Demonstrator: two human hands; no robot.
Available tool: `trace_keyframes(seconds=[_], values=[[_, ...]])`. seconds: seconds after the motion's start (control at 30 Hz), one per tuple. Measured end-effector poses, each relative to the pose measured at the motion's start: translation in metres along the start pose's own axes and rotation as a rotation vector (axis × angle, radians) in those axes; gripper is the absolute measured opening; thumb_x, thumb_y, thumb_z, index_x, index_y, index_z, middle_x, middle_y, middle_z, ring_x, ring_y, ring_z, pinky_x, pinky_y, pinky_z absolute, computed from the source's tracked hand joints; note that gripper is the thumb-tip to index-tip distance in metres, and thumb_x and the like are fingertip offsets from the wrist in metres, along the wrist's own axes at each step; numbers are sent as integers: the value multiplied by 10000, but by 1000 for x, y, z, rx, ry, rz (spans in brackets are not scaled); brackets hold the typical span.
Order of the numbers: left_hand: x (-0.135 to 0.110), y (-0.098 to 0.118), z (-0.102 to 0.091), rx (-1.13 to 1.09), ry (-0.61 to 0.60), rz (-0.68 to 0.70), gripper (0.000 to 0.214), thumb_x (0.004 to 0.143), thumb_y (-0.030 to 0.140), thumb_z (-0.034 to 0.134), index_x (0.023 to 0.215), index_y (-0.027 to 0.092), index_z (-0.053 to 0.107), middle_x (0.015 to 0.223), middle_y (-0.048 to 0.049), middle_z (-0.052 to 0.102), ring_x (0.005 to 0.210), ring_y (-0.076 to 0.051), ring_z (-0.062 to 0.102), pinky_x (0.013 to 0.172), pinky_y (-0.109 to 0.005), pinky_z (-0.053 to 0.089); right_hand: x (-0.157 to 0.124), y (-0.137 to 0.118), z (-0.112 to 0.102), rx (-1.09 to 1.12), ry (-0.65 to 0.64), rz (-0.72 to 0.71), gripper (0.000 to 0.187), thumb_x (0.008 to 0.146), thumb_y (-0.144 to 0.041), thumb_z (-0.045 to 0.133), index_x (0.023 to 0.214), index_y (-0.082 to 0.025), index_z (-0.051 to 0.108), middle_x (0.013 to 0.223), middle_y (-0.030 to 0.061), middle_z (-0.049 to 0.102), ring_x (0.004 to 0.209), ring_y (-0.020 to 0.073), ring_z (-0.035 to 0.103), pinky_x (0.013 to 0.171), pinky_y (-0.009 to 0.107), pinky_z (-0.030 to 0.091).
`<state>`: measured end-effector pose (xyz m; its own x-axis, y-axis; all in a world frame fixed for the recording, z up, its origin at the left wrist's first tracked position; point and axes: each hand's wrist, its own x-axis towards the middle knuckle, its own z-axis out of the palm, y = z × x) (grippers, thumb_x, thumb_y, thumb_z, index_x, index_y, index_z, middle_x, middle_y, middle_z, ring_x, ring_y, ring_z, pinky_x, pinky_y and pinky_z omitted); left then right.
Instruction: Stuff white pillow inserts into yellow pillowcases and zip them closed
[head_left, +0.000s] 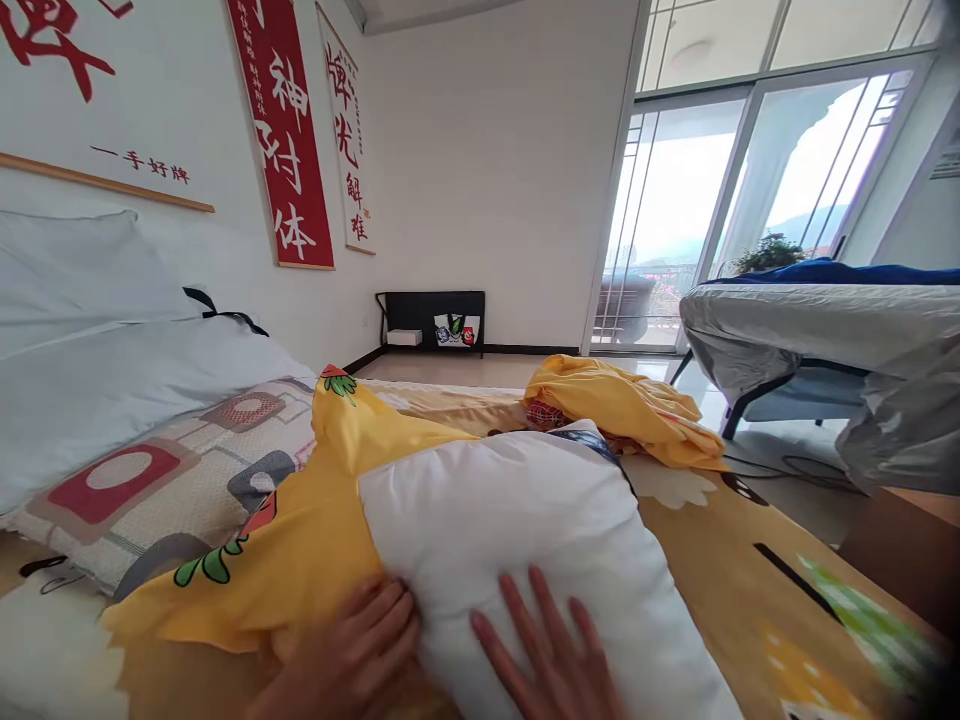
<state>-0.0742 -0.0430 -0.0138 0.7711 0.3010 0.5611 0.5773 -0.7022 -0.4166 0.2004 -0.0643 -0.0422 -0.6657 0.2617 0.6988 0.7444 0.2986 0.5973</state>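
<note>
A white pillow (517,500) lies on the bed in front of me. Along its left side runs a yellow pillowcase (341,475) with strawberry-like prints, its far corner standing up; I cannot tell how much of the pillow is inside. My left hand (364,635), slightly blurred, has its fingers curled on the pillowcase edge where it meets the pillow. Flat on the white pillow, my right hand (551,650) rests with its fingers spread. A dark patterned patch shows at the pillow's far right corner.
White pillows (135,370) and a patterned pillow (180,460) lie at left. Bunched yellow cloth (615,400) sits at the far side of the printed bed sheet (697,560). A covered table (795,310) stands right, a low black shelf (431,305) by the back wall.
</note>
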Motion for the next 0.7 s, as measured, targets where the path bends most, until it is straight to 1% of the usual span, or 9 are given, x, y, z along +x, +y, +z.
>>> trace_keyframes(seconds=[0.1,0.17,0.23,0.3,0.37,0.43,0.53,0.63,0.7], values=[[7,4,13,-76,-109,-206,280,835,454,618,897,184,656,882,-41,683,893,-224,604,952,-424,403,17,9,19,44,-24,-58,466,910,-152,354,1321,-224,561,1239,107,657,1051,331,639,831,477,422],[17,7,16,-91,-200,-230,367,790,541,633,741,178,653,722,-40,659,759,-226,600,864,-443,450,41,22,29,114,-66,-65,399,932,-174,388,1276,-224,585,1223,104,665,1038,309,639,810,443,441],[29,13,17,-56,-285,-217,441,808,574,585,691,158,675,661,-73,659,711,-243,604,774,-438,478,71,39,36,234,-174,-101,330,946,-211,436,1229,-250,600,1211,84,669,1013,275,641,805,412,460],[41,22,18,-35,-371,-257,473,848,553,532,728,132,711,679,-111,682,736,-265,628,774,-447,490,104,55,41,353,-326,-151,313,943,-189,459,1207,-278,602,1188,58,675,979,237,643,798,382,470],[56,33,21,-68,-449,-343,460,879,502,500,819,108,731,761,-141,710,806,-283,651,863,-487,478,139,66,43,435,-456,-169,349,940,-145,450,1212,-302,603,1111,32,695,924,214,648,749,345,466],[74,42,27,-148,-504,-414,452,879,468,502,943,78,721,934,-190,716,929,-317,649,941,-523,446,170,70,44,491,-531,-157,381,932,-116,441,1202,-315,622,1007,17,713,873,204,651,692,311,444],[108,50,34,-331,-541,-523,393,849,339,527,1110,73,652,1159,-217,653,1046,-340,622,910,-492,479,205,61,51,589,-580,-145,373,912,-100,440,1115,-285,692,945,35,726,858,203,652,663,287,410],[132,46,26,-519,-511,-566,293,844,256,486,1063,150,650,1102,-134,688,996,-302,648,829,-425,517,213,49,65,666,-606,-114,373,860,-83,473,1066,-264,727,970,49,736,889,203,652,652,270,396],[133,35,10,-540,-536,-531,285,856,295,477,1044,161,645,1046,-119,703,938,-300,666,781,-414,524,200,47,76,705,-623,-100,392,787,-74,537,1059,-277,734,926,39,743,859,196,657,614,252,383]])
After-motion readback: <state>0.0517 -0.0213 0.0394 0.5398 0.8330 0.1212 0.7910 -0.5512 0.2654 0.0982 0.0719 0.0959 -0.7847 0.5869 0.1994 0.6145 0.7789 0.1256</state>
